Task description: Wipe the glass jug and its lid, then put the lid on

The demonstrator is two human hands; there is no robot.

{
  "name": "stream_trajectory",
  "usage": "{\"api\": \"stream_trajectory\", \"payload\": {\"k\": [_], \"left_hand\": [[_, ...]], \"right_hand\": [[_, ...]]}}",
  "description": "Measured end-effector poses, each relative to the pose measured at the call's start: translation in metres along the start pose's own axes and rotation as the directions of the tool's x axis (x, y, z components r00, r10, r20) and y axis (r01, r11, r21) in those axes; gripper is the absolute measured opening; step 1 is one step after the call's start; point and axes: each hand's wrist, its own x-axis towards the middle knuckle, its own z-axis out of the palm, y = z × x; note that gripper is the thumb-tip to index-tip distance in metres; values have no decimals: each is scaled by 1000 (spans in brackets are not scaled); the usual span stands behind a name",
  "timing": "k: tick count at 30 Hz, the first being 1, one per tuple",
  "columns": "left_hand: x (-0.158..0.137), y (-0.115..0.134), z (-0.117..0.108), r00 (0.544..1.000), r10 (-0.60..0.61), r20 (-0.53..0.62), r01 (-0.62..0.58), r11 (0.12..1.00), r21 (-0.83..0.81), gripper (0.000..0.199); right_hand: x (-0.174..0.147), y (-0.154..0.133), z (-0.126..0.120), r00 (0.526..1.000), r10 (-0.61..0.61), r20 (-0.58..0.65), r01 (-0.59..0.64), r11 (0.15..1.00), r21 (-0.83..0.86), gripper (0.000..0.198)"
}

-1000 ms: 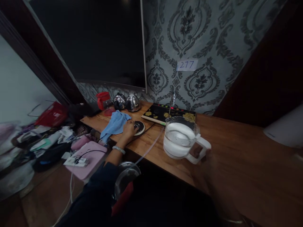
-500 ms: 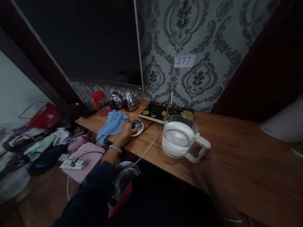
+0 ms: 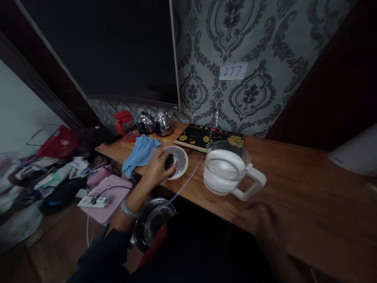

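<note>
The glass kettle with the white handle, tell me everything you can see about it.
The glass kettle stands upright on the wooden counter, lidless, with clear walls, a white base and a white loop handle pointing right. It looks partly filled with clear liquid. Nothing touches it: the right hand, blurred, is just below the handle. The flowered black heating tray lies behind it.

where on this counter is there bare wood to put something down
The widest bare wood lies right of the glass kettle, running toward the white object at the far right edge. A narrower strip runs along the front edge of the wooden counter. The left end is crowded: blue cloth, round lid under the left hand, steel teapots, tea tray.
</note>
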Motion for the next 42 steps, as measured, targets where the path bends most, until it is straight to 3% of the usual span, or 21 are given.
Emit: {"api": "stream_trajectory", "payload": {"k": [1,3,7,11,14,18,20,22,24,25,27,29,31,34,39,42], "left_hand": [[-2,7,-4,1000,12,8,-12,1000,-13,39],[-5,20,-9,999,31,12,-30,999,-44,39],[-12,46,-18,998,67,19,-64,993,-95,40],[-22,66,-24,994,83,72,-78,994,-72,42],[-28,74,-25,991,86,98,-83,996,-35,41],[-30,73,-29,987,104,121,-104,995,-8,38],[-29,67,-32,990,97,101,-91,994,-67,42],[-30,57,-32,1000,12,9,-10,975,-224,50],[-34,46,-27,975,-211,-61,151,846,-511,55],[-37,41,-23,939,-343,-27,236,698,-676,56],[-45,36,-12,839,-506,201,372,264,-890,59],[-53,36,-1,754,-477,453,449,-130,-884,56],[-58,41,7,704,-421,571,467,-331,-820,47],[-59,48,11,667,-451,593,420,-429,-799,34],[-52,48,11,626,-461,629,423,-477,-771,32],[-54,42,14,600,-480,640,403,-510,-760,30]], "right_hand": [[-4,-8,8,981,32,194,-43,998,51,31],[-4,-22,31,870,105,482,-211,962,172,39],[12,-39,82,745,136,653,-496,768,405,63],[20,-44,113,658,93,747,-674,514,530,56],[16,-42,123,625,69,778,-732,396,554,44],[12,-35,127,637,89,765,-737,361,572,33],[12,-33,128,639,103,762,-740,352,573,31],[12,-34,128,637,120,762,-746,346,569,29],[13,-35,128,641,137,755,-745,349,569,27],[13,-36,128,644,144,752,-743,355,568,28],[14,-38,130,647,159,745,-738,375,561,29],[15,-38,132,645,174,744,-735,406,542,30],[16,-37,135,648,193,737,-731,431,530,30],[18,-35,141,649,207,732,-732,431,527,30],[18,-36,149,615,228,755,-769,383,511,32],[18,-40,153,602,207,771,-773,396,496,36]]}}
